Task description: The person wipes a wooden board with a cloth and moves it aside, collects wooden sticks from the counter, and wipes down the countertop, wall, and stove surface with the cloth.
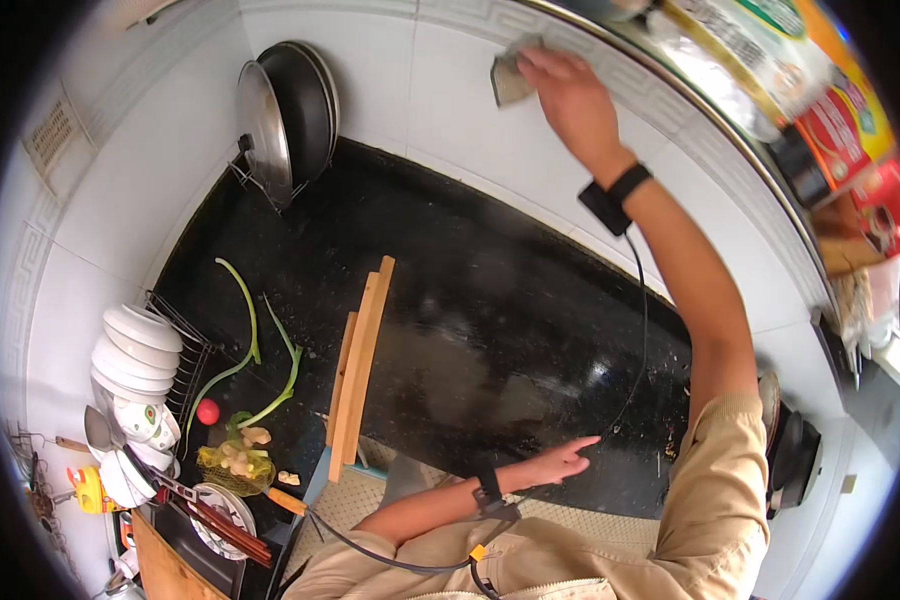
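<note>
High against the white tiled wall (460, 100), my right hand (577, 108) is closed on a greyish folded cloth (511, 82), pressing it to the tiles. The cloth is slightly blurred, so its exact material is hard to tell. My left hand (555, 463) hovers over or rests at the front edge of the black countertop (490, 330); I cannot tell which. Its index finger points out, the other fingers are loosely bent, and nothing shows in it. A wet sheen lies on the countertop.
Wooden boards (362, 365) stand on edge left of centre. Further left are green onions (254, 320), a red round vegetable (208, 412), a net bag of ginger-like pieces (238, 462) and stacked white bowls (138, 350). Pan lids (270, 135) lean in the back corner. Packages (840, 130) fill a shelf upper right.
</note>
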A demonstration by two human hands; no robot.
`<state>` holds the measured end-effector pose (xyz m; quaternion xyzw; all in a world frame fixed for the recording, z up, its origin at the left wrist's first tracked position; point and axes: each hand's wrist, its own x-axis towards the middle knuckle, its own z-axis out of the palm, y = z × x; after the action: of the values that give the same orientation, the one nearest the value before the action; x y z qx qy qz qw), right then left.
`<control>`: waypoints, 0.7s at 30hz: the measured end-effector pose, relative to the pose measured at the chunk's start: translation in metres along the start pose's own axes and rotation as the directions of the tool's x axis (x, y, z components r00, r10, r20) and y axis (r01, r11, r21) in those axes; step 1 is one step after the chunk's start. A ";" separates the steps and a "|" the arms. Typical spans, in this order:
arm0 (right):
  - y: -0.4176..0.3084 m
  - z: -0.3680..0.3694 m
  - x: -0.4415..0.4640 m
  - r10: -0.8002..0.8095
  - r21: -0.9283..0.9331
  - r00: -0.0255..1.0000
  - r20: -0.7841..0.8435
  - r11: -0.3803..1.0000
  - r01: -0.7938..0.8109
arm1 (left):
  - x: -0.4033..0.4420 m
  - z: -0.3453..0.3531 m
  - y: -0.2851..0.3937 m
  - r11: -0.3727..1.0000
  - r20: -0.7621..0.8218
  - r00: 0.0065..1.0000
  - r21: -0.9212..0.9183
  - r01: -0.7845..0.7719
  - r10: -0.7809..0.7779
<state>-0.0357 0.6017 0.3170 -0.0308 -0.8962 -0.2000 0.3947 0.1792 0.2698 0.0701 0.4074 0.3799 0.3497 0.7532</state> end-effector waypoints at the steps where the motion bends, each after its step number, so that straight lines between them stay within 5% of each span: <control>1: 0.007 0.015 0.014 -0.008 0.007 1.000 0.004 1.000 0.008 | 0.004 -0.002 0.009 0.986 0.126 0.991 -0.153 0.065 -0.046; 2: 0.011 0.030 0.025 -0.121 -0.084 0.993 0.002 0.989 0.121 | 0.014 -0.005 0.005 0.985 0.124 0.992 -0.163 0.060 -0.040; 4: 0.014 0.061 0.014 -0.223 -0.162 0.971 0.088 0.958 0.235 | 0.029 -0.010 -0.008 0.934 0.075 0.942 -0.175 -0.310 0.327; 8: 0.013 0.120 -0.167 -0.176 0.116 0.840 0.514 0.984 0.135 | 0.034 -0.029 -0.026 0.969 0.099 0.967 -0.103 -0.226 0.236; 10: 0.014 0.107 -0.224 -0.382 0.110 0.642 0.665 0.900 0.421 | 0.026 -0.036 -0.032 0.967 0.072 0.966 -0.086 -0.241 0.247; 13: 0.022 0.109 -0.209 -0.343 0.174 0.663 0.665 0.935 0.310 | 0.020 -0.039 -0.051 0.970 0.121 0.967 -0.124 -0.211 0.226; 17: 0.028 0.092 -0.025 -0.165 -0.044 0.938 0.305 0.981 0.187 | 0.011 -0.071 0.004 0.987 0.099 0.983 -0.065 -0.150 0.156; 18: 0.027 0.072 0.014 -0.383 -0.141 0.908 0.168 0.903 0.406 | 0.018 -0.073 0.004 0.962 0.064 0.967 -0.134 -0.237 0.247; 21: 0.036 0.072 -0.030 -0.309 -0.058 0.880 0.359 0.934 0.352 | 0.022 -0.086 0.009 0.915 0.035 0.932 -0.209 -0.346 0.361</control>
<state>-0.0571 0.6649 0.2636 0.0643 -0.9294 -0.3103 0.1892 0.1137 0.3222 0.0394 0.4044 0.2356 0.5014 0.7277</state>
